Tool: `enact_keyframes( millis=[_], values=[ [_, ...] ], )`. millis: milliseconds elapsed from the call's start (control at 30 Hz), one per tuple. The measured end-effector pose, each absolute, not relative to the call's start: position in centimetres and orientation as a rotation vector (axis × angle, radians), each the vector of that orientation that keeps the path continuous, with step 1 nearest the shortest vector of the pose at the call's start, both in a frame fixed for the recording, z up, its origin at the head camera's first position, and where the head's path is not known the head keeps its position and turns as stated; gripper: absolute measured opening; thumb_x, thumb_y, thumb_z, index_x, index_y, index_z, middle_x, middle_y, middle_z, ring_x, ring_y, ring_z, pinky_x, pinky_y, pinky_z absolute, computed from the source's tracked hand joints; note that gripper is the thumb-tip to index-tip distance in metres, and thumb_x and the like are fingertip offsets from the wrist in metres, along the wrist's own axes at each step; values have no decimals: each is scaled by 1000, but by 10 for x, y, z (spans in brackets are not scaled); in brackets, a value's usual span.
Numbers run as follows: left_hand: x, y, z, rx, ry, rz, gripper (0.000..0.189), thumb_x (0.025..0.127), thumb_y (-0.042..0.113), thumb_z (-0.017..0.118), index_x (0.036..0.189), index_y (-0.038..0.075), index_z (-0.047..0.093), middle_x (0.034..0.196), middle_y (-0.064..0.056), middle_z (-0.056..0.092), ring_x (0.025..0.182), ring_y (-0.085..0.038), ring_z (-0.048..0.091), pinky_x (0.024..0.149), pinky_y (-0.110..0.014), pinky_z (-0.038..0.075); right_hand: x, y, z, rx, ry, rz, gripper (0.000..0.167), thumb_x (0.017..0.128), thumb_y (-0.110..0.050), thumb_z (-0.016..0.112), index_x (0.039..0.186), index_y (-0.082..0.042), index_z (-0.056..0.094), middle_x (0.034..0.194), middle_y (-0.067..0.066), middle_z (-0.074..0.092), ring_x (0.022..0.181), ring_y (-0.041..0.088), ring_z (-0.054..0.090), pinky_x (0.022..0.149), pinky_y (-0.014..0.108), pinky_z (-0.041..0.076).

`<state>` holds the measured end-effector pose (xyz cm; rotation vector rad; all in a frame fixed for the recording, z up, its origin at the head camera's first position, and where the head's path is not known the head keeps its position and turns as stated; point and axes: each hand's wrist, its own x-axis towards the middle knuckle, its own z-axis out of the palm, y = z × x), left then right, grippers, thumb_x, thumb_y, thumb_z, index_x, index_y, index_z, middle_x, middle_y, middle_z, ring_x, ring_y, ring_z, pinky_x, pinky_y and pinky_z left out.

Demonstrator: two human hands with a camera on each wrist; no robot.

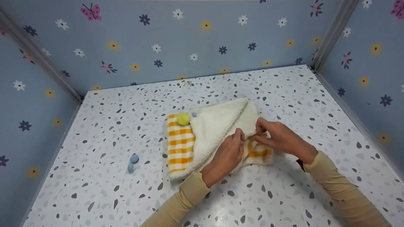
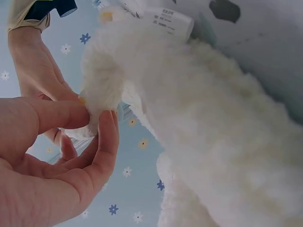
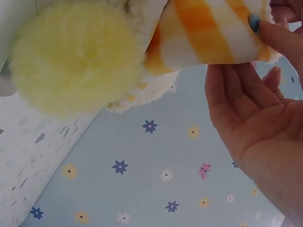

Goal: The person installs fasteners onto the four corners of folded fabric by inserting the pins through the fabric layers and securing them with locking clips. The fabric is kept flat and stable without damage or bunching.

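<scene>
A fleece-lined cloth piece (image 1: 211, 126), cream inside with orange-and-white checks outside, lies partly folded over itself. In the head view, a yellow pom-pom (image 1: 182, 119) sits at its upper left beside a small blue ball (image 1: 194, 114). My left hand (image 1: 224, 154) pinches the fleece edge near the lower middle, thumb against fingers in the left wrist view. Just to its right, my right hand (image 1: 284, 137) pinches the checked edge. The right wrist view shows a small blue knob (image 3: 254, 22) by that thumb, and a large yellow pom-pom (image 3: 75, 59). A white printed label (image 2: 173, 23) sticks out of the fleece.
Two small blue balls (image 1: 132, 163) lie close together on the speckled white table (image 1: 94, 151), left of the cloth. Blue flower-patterned panels (image 1: 176, 34) stand along the back and both sides, with grey corner posts (image 1: 334, 34).
</scene>
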<state>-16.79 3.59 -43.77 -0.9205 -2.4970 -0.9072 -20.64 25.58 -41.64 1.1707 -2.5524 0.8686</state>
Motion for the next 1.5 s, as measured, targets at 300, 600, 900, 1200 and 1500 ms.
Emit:
enact_keyframes(
  millis=[300, 600, 900, 1200, 1500],
  values=[
    [-165, 32, -440, -966, -2397, -873, 15, 97, -8, 57, 90, 4, 65, 80, -8, 59, 72, -24, 58, 66, -30, 48, -209, 258, -420, 1239, -2442, 838, 24, 86, -9, 83, 81, -13, 60, 73, -9, 58, 62, 9, 51, 60, 19, 40],
    [-167, 27, -439, -935, -2412, -898, 14, 97, -8, 58, 93, 2, 68, 85, -10, 63, 77, -24, 61, 70, -30, 51, -210, 255, -420, 1275, -2462, 889, 10, 91, -7, 78, 91, -10, 68, 86, -5, 68, 76, 10, 63, 66, 38, 55],
    [-171, 19, -431, -844, -2459, -871, 15, 99, -4, 60, 97, 0, 74, 92, -11, 67, 87, -27, 65, 79, -32, 55, -211, 248, -424, 1286, -2460, 873, 20, 93, -4, 75, 113, -4, 71, 111, 6, 70, 101, 18, 67, 83, 38, 56],
    [-174, 12, -420, -720, -2586, -795, 17, 97, 6, 68, 112, -2, 71, 108, -14, 66, 91, -29, 63, 78, -35, 56, -211, 243, -429, 1276, -2461, 823, 50, 90, -1, 77, 137, 1, 60, 141, 17, 56, 128, 31, 56, 95, 44, 53],
    [-174, 9, -414, -750, -2680, -641, 43, 94, 3, 70, 134, -4, 56, 132, -18, 56, 96, -34, 60, 81, -39, 56, -212, 240, -434, 1262, -2429, 785, 65, 90, -3, 78, 148, 3, 50, 150, 24, 47, 135, 40, 48, 103, 54, 46]
  ],
)
